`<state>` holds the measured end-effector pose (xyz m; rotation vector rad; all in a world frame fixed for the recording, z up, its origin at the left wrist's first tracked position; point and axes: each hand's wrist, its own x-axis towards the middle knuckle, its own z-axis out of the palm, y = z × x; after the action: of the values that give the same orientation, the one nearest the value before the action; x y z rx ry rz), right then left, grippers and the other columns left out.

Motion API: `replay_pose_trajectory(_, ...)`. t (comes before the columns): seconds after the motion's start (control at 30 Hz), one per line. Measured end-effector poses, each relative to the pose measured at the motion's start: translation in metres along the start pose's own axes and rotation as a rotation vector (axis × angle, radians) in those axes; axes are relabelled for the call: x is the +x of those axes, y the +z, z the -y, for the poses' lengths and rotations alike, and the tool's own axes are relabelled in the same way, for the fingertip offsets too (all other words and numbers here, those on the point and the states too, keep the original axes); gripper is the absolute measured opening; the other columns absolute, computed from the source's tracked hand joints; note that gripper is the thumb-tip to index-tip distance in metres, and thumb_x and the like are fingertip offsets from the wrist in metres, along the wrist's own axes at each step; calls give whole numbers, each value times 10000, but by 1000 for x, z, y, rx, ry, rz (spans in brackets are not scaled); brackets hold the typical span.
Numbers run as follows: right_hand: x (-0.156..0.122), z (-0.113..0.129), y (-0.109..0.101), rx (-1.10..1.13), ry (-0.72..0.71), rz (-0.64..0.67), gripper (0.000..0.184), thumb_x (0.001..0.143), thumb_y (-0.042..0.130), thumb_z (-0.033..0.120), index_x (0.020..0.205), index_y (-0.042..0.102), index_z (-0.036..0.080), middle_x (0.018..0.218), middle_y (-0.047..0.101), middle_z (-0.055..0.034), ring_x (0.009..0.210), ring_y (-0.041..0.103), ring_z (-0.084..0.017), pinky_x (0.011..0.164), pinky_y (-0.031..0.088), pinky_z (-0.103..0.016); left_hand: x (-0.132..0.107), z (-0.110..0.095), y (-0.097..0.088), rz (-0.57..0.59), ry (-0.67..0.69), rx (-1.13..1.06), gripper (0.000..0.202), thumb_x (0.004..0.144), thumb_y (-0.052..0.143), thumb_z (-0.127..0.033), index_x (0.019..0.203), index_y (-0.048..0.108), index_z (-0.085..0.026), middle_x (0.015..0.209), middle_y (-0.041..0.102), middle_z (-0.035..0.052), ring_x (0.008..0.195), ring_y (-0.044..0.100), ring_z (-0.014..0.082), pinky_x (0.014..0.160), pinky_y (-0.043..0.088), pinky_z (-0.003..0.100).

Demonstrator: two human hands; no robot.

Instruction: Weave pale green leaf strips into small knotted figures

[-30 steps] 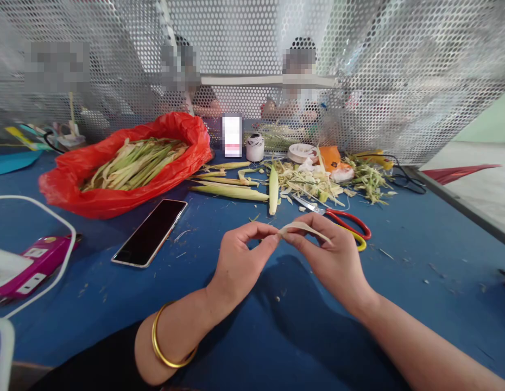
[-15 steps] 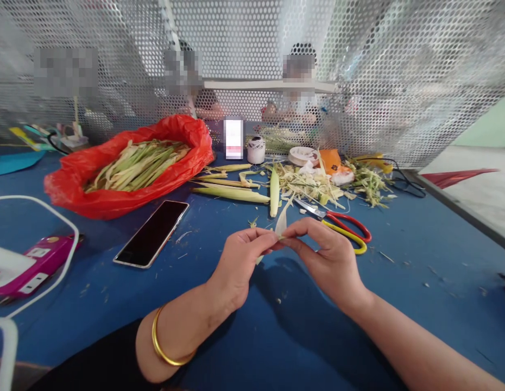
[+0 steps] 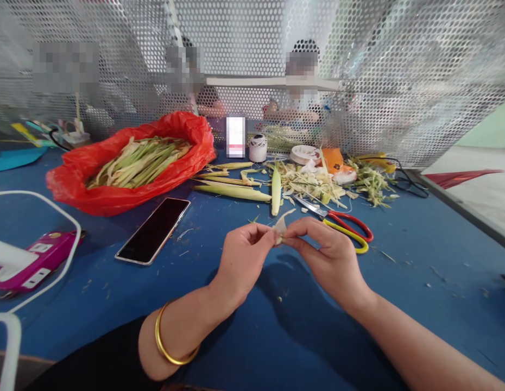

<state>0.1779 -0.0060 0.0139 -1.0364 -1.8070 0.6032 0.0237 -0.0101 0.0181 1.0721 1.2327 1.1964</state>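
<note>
A small pale piece of corn husk (image 3: 281, 225) is pinched between my two hands above the blue table (image 3: 244, 336). My left hand (image 3: 246, 258) grips its left side with thumb and forefinger. From the right, my right hand (image 3: 328, 250) pinches the same piece, its fingertips almost touching the left ones. The husk's thin tip points up; its lower part is hidden by my fingers. Just beyond my right hand lie scissors (image 3: 346, 225) with red and yellow handles. Green corn husk leaves (image 3: 276, 190) lie behind my hands.
At the left are a red plastic bag (image 3: 69, 184) of husk strips, a dark-screened phone (image 3: 155, 231) and a purple power strip (image 3: 40, 255) with white cable. Farther back stand a thread spool (image 3: 258, 148) and husk scraps (image 3: 313, 182). Behind a perforated screen (image 3: 244, 32) people sit.
Both hands stay together on the husk piece. Its upright tip has bent over to the right, and my fingers have shifted slightly around it. The view has moved a little.
</note>
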Motion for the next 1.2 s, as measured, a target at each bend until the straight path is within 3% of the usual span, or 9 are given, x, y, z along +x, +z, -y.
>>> replay_pose_trajectory(0.1, 1, 0, 0, 40, 67, 4, 98, 856, 618, 152, 777, 637, 207, 793, 664, -2, 760, 612, -161, 726, 473, -289, -1, 0, -2, -19, 121, 195, 167, 790, 650, -301, 700, 714, -176, 671, 687, 11, 641, 592, 145, 632, 440, 244)
replay_pose_trajectory(0.3, 2, 6, 2, 54, 254, -14, 114, 846, 630, 254, 758, 651, 185, 737, 668, -14, 705, 593, -166, 655, 457, -290, -2, -1, -5, -49, 397, 449, 135, 807, 619, -220, 740, 735, -203, 735, 727, 0, 685, 628, 148, 694, 460, 240)
replay_pose_trajectory(0.37, 2, 8, 3, 102, 301, -55, 71, 821, 650, 254, 812, 624, 189, 743, 665, -6, 710, 597, -163, 660, 465, -287, -2, -2, -4, -64, 434, 479, 124, 787, 627, -190, 720, 731, -200, 711, 721, -7, 661, 625, 142, 676, 462, 238)
replay_pose_trajectory(0.5, 1, 7, 1, 158, 332, -87, 204, 785, 649, 196, 984, 601, 202, 764, 651, 12, 698, 596, -150, 641, 474, -271, -2, -2, -3, -83, 474, 508, 129, 766, 629, -142, 675, 705, -191, 690, 713, -17, 651, 627, 127, 670, 460, 224)
replay_pose_trajectory(0.67, 3, 6, -2, 69, 278, -22, 99, 789, 580, 135, 752, 652, 191, 698, 647, 15, 650, 563, -129, 595, 433, -245, -4, -3, -3, -24, 524, 523, 101, 761, 622, -146, 697, 689, -185, 709, 703, -14, 666, 627, 125, 682, 457, 229)
replay_pose_trajectory(0.8, 4, 6, -1, 59, 259, -19, 82, 799, 598, 161, 736, 643, 188, 676, 637, 19, 626, 560, -125, 577, 428, -243, -1, -4, -3, 1, 419, 489, 72, 735, 642, -162, 680, 685, -183, 680, 687, -14, 660, 603, 129, 683, 439, 242)
replay_pose_trajectory(0.93, 4, 3, 1, 126, 247, -69, 57, 821, 631, 226, 836, 587, 193, 710, 632, 13, 632, 589, -138, 587, 468, -258, 2, -4, -2, 92, 119, 186, 113, 739, 668, -247, 647, 665, -181, 637, 658, -15, 641, 565, 122, 661, 427, 241)
replay_pose_trajectory(1.1, 3, 1, 1, -96, -42, -51, 63, 864, 606, 159, 832, 593, 212, 780, 656, 6, 741, 606, -146, 701, 459, -278, 4, -1, -2, 141, -74, -138, 186, 717, 713, -300, 605, 628, -180, 618, 624, -24, 668, 556, 119, 754, 436, 265)
replay_pose_trajectory(1.2, 2, 2, 0, -113, -80, -17, 109, 878, 585, 119, 844, 629, 212, 810, 676, 4, 772, 616, -147, 726, 456, -275, 4, -1, -2, 143, -113, -195, 174, 704, 726, -291, 607, 638, -177, 620, 628, -16, 677, 570, 126, 778, 445, 286)
